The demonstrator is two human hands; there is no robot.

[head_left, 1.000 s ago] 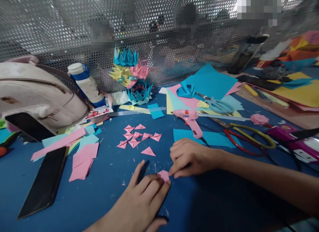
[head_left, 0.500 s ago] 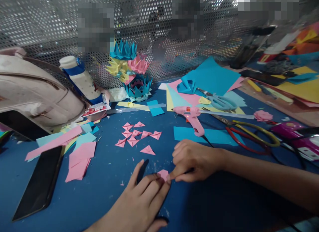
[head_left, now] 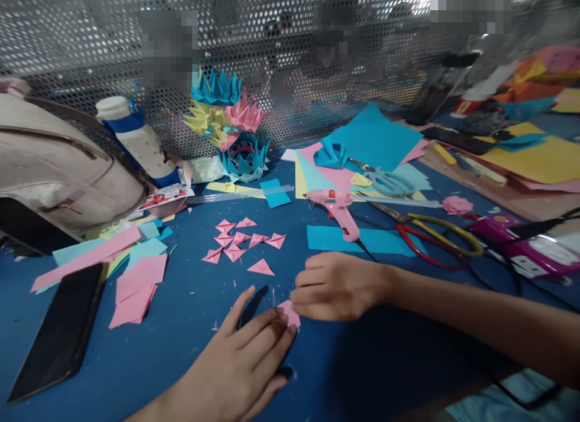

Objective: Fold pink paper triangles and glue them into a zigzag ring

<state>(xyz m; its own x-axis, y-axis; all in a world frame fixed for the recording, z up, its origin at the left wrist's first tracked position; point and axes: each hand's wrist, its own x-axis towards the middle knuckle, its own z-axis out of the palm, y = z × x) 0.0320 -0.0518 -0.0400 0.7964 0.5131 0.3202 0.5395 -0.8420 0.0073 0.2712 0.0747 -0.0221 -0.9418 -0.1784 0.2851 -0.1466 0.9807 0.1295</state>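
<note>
A small piece of pink paper [head_left: 289, 313] lies on the blue table, partly covered by fingers. My left hand [head_left: 247, 355] is stretched flat, its fingertips pressing the paper's left and lower edges down and its thumb apart. From the right, my right hand [head_left: 338, 287] meets the upper right edge of the paper with curled fingers; its fingertips are partly hidden. Beyond my hands sit several folded pink paper triangles [head_left: 234, 251], one of them [head_left: 261, 266] nearer than the others. A pink glue gun [head_left: 339, 210] rests on a blue paper strip [head_left: 389, 240] behind my right hand.
A phone [head_left: 58, 328] and pink paper pieces [head_left: 136, 289] lie at left, near a bag [head_left: 58, 162] and a bottle [head_left: 136, 141]. Folded paper flowers [head_left: 226, 113] stand by the perforated metal screen [head_left: 263, 59]. Red-yellow-handled pliers [head_left: 435, 237] and blue scissors [head_left: 389, 181] lie at right.
My right hand has shifted slightly up and left, its fingers now more tightly curled over the paper's edge. My left hand stays pressed on the paper. The whole view has drifted a little.
</note>
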